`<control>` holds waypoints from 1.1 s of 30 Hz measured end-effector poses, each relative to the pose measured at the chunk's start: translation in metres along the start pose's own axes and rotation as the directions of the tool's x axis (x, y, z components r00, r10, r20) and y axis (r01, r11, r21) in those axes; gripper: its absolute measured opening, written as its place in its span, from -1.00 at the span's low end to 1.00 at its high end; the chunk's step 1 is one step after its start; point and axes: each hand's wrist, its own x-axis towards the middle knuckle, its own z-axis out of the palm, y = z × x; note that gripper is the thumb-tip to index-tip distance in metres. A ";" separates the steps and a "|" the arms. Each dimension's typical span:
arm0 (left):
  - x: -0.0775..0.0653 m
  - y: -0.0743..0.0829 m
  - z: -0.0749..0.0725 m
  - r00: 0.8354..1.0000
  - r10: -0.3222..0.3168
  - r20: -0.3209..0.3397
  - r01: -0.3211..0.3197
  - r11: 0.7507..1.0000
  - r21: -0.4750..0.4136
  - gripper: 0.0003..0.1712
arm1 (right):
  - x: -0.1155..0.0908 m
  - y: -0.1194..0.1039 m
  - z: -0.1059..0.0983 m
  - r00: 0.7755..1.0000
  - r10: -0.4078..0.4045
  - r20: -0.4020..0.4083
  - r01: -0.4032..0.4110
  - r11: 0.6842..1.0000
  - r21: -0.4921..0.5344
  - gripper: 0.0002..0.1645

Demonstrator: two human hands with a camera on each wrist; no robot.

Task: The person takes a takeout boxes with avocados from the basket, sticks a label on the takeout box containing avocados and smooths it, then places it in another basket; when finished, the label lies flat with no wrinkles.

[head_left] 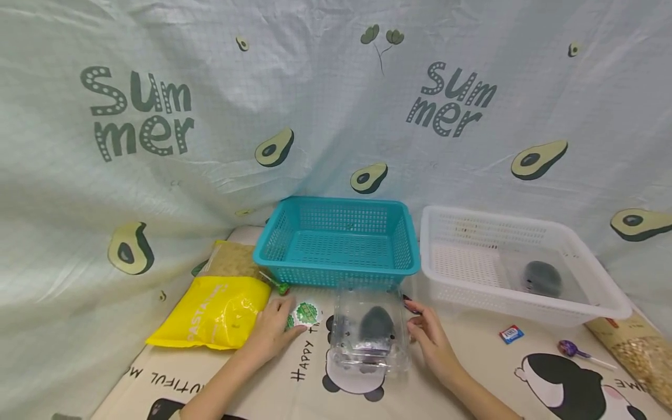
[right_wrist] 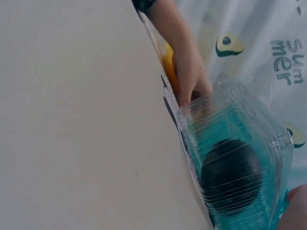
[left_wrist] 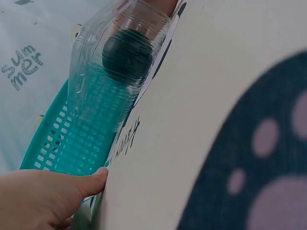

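Note:
A clear plastic box (head_left: pixel 370 350) with a dark, egg-shaped object (head_left: pixel 376 329) stands in the middle of the table. It also shows in the left wrist view, where the dark object (left_wrist: pixel 127 56) is behind the ribbed wall, and in the right wrist view (right_wrist: pixel 232 177). My left hand (head_left: pixel 270 332) holds a green-and-white packet (head_left: pixel 307 313) between thumb and fingers, left of the box. On the box's other side, my right hand (head_left: pixel 431 344) has loosely bent fingers, with thumb and forefinger apart. A small dark item (head_left: pixel 411 304) lies by its forefinger.
Behind the box are a teal basket (head_left: pixel 336 274) and a white basket (head_left: pixel 504 303) with another dark object (head_left: pixel 542 279) in clear packaging. A yellow bag (head_left: pixel 220 315) lies left. Rightward lie a small red-blue packet (head_left: pixel 511 334), a lollipop (head_left: pixel 568 349) and a grain bag (head_left: pixel 637 356).

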 end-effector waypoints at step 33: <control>-0.002 0.089 -0.057 0.958 0.275 0.077 -0.208 0.858 -0.470 -0.79 | 0.046 -0.080 0.037 0.816 -0.550 0.176 0.578 0.775 -0.257 -0.68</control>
